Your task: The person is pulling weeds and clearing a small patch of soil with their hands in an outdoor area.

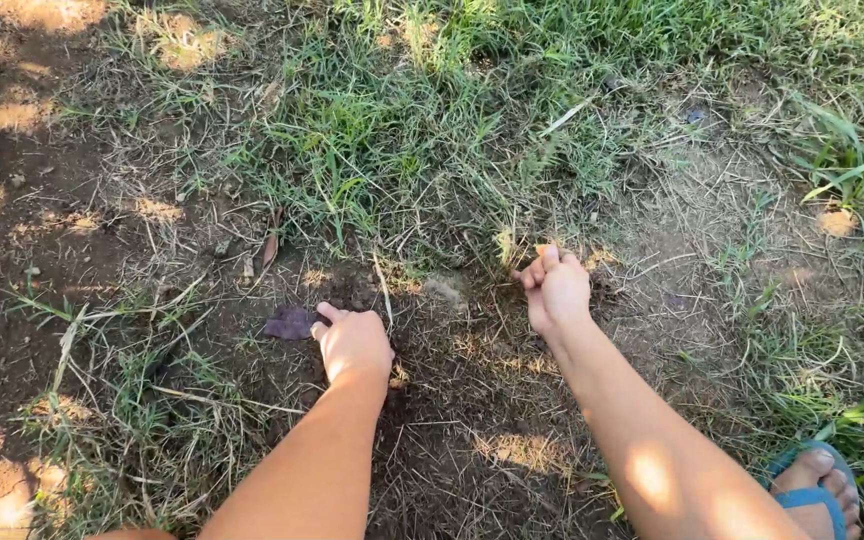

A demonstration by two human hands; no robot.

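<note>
Both fisted: left hand [353,343] on soil, right hand [555,288] gripping upright grass [508,243].

A grass patch [392,140] is taken as landmark. Just below it, bare soil [472,400] is found, with the left hand [354,345] and right hand [556,290] set on it. A leaf [289,323] lies touching the left hand's far-left side. A sandalled foot [817,490] is placed well below and right of the patch.

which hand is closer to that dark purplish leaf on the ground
Left. The left hand is right beside the dark purplish leaf, fingertips about touching its edge. The right hand is well off to the leaf's right, at the grass.
</note>
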